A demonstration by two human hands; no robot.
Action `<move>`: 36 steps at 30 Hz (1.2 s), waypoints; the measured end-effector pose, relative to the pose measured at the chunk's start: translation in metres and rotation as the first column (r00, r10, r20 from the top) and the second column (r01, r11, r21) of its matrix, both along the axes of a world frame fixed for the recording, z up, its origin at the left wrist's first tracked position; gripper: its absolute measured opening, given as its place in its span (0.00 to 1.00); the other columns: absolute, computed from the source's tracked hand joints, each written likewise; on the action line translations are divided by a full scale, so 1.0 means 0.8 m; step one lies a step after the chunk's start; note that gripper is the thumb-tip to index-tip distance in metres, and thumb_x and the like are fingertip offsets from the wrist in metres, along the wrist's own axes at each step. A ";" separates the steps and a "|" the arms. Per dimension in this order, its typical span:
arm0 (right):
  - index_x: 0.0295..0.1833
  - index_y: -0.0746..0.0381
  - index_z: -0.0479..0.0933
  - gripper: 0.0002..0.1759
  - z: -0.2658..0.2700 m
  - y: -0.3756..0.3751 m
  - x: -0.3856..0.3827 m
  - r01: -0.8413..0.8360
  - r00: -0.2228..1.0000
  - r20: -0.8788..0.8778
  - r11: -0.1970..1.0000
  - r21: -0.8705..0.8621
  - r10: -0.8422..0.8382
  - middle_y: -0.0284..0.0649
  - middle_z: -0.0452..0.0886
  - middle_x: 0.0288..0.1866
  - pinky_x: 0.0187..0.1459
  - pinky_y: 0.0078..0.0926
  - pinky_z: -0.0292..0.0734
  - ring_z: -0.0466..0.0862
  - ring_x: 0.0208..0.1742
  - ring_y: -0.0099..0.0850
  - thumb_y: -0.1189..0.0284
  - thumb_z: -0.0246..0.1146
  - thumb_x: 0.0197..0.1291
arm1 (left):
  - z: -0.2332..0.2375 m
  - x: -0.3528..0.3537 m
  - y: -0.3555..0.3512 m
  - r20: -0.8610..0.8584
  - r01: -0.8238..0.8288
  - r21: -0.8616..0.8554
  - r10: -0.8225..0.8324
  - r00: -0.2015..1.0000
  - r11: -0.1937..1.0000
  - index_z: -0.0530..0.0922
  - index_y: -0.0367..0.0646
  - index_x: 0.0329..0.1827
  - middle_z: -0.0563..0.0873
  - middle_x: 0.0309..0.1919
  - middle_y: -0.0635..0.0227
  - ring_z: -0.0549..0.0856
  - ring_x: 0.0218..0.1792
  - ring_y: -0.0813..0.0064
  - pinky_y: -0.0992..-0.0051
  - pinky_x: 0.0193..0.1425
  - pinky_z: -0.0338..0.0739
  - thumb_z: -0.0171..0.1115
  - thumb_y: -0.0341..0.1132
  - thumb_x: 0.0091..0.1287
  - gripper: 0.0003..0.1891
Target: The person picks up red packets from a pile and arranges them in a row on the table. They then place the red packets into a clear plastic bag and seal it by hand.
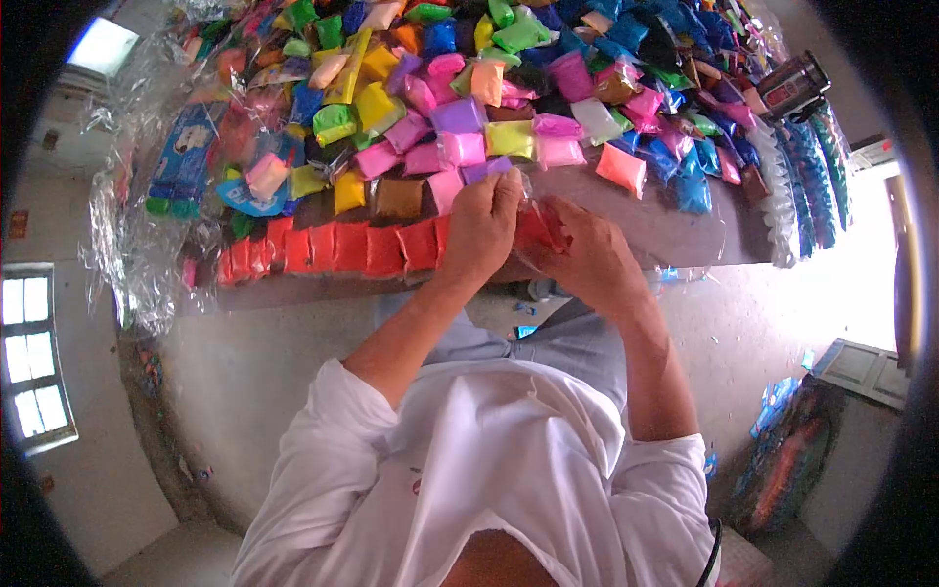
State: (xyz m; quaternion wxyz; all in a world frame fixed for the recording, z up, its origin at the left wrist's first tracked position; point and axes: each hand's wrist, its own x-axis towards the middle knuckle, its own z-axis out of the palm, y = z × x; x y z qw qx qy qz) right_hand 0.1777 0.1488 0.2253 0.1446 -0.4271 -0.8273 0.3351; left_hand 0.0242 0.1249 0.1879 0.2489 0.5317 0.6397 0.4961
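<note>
A row of red packets runs along the front edge of the table and passes behind my left hand. That hand is closed, thumb pressed against the fingers, at the clear plastic beside the red packet on the right. My right hand is closed on this red packet, which sits in clear plastic film between both hands. Just beyond my fingers lie a purple packet, a pink packet and a brown packet. Whether the red packet joins the row is hidden by my left hand.
A large heap of coloured packets covers the far part of the table. Crumpled clear plastic hangs at the left edge. Strips of packets hang at the right, near a dark canister-like object.
</note>
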 end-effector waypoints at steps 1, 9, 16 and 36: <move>0.57 0.63 0.71 0.28 0.004 -0.002 0.003 -0.022 0.995 -0.094 0.999 -0.026 0.019 0.50 0.81 0.41 0.43 0.35 0.77 0.84 0.40 0.43 0.69 0.68 0.48 | -0.001 -0.002 -0.001 -0.010 0.001 -0.004 -0.001 1.000 1.000 0.73 0.33 0.29 0.77 0.22 0.47 0.78 0.28 0.46 0.59 0.30 0.69 0.47 0.41 0.72 0.19; 0.59 0.59 0.69 0.31 -0.006 0.014 0.010 -0.132 0.958 -0.273 0.979 -0.153 0.087 0.48 0.81 0.39 0.40 0.34 0.78 0.84 0.38 0.41 0.70 0.70 0.47 | -0.004 -0.005 -0.002 -0.020 0.013 -0.011 -0.014 1.000 1.000 0.73 0.33 0.31 0.77 0.22 0.47 0.79 0.28 0.48 0.59 0.31 0.69 0.47 0.41 0.72 0.19; 0.53 0.55 0.73 0.24 -0.015 0.015 0.010 -0.173 0.949 -0.226 0.964 0.203 0.218 0.44 0.81 0.38 0.39 0.38 0.78 0.82 0.37 0.45 0.67 0.69 0.48 | 0.000 -0.006 -0.001 0.007 0.034 -0.028 -0.034 0.999 0.999 0.74 0.32 0.29 0.77 0.19 0.53 0.78 0.23 0.59 0.64 0.29 0.69 0.49 0.44 0.71 0.21; 0.59 0.57 0.71 0.33 -0.016 0.017 0.004 -0.226 0.913 -0.302 0.955 0.191 0.276 0.45 0.78 0.43 0.39 0.34 0.77 0.80 0.36 0.42 0.73 0.71 0.42 | 0.020 -0.032 -0.016 -0.029 0.179 -0.146 -0.185 0.982 0.973 0.74 0.33 0.30 0.76 0.18 0.61 0.74 0.21 0.74 0.69 0.27 0.68 0.52 0.43 0.70 0.19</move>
